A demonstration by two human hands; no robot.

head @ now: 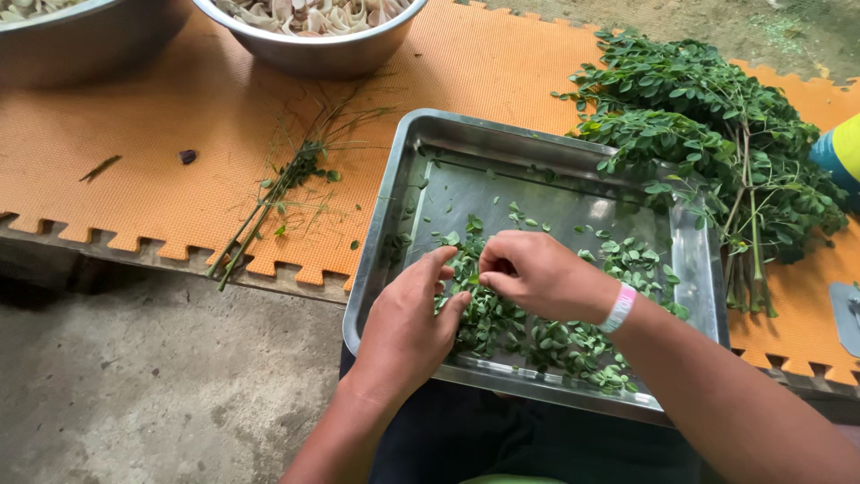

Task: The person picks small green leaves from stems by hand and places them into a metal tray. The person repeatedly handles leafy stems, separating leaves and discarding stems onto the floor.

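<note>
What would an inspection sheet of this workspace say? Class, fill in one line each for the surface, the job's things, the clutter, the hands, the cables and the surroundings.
Surface: orange foam mat with jigsaw edges, on a concrete floor.
Job's things: metal tray holding loose green leaves; a pile of leafy branches lies to its right.
Clutter: bare stems left of the tray; two metal bowls at the top edge.
Hands: left hand and right hand meet over the leaves, fingers pinched together; what they grip is hidden.
Cables: nothing seen.
Surroundings: blue and yellow object at the right edge, unclear.
</note>
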